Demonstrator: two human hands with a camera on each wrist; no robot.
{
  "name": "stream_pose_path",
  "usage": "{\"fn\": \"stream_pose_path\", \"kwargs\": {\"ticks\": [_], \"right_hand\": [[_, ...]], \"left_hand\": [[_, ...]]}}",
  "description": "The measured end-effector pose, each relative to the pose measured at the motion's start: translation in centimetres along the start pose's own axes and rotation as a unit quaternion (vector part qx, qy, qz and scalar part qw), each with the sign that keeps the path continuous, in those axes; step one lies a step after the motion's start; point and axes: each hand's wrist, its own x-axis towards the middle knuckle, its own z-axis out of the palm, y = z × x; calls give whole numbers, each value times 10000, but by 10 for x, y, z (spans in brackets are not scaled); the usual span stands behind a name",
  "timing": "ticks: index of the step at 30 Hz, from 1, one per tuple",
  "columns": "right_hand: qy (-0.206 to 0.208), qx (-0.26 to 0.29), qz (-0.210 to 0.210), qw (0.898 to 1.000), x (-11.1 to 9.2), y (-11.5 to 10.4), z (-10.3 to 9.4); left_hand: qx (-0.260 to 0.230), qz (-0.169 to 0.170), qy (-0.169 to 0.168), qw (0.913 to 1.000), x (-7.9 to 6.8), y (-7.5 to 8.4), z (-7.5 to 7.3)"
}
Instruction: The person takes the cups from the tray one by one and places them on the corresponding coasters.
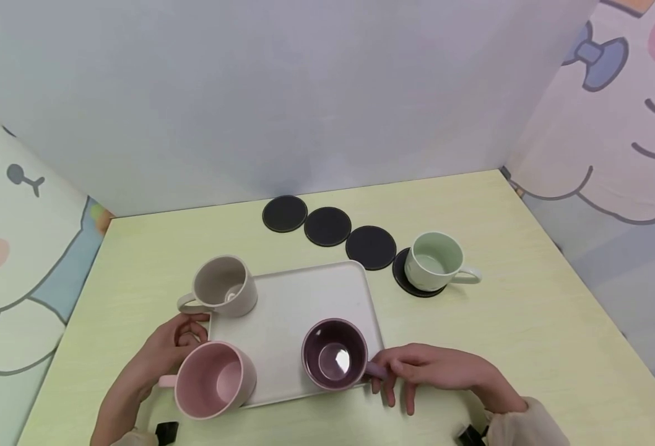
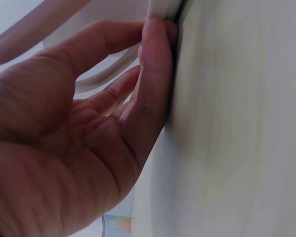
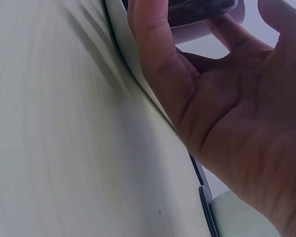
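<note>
A pale rectangular tray [image 1: 288, 310] holds a beige mug [image 1: 238, 297], a pink mug [image 1: 244, 378] and a dark purple mug [image 1: 334, 354]. My left hand [image 1: 163, 347] is at the tray's left side between the beige and pink mugs. In the left wrist view its thumb and a finger [image 2: 155, 54] pinch the tray's edge. My right hand [image 1: 428, 365] reaches the purple mug's handle [image 1: 376, 370] at the tray's right side. Its fingertips overlap the handle, the fingers spread and pointing down. In the right wrist view the thumb [image 3: 278, 15] stands apart from the mug.
A light green mug [image 1: 433, 260] stands on a black round coaster [image 1: 400, 272] right of the tray. Three more black coasters [image 1: 327, 226] form a slanting row behind the tray. The pale wooden table [image 1: 528, 297] meets a grey wall [image 1: 305, 93] at the back and patterned side panels.
</note>
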Motion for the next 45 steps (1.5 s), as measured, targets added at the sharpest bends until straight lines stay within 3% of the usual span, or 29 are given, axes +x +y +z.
{"fn": "stream_pose_path", "kwargs": {"ticks": [5,20,28,33,37,45], "right_hand": [[13,-116,-440,9990,6,6,1],[807,-802,-1099,9874,10,13,10],[1012,-850,-1336,9822,8,18,10],[1259,-722,-1312,9807,7,13,8],[1700,-671,-1086,9771,6,4,5],[2813,-865,-642,9536,12,-15,-3]], "left_hand": [[-8,37,-3,10000,-1,1,0],[-136,164,-60,9998,1,-1,-1],[-225,222,-36,9995,-1,-2,-1],[-257,212,-17,9994,-1,-1,-1],[-211,235,50,9995,-1,-1,0],[-146,342,108,9993,0,2,1]]}}
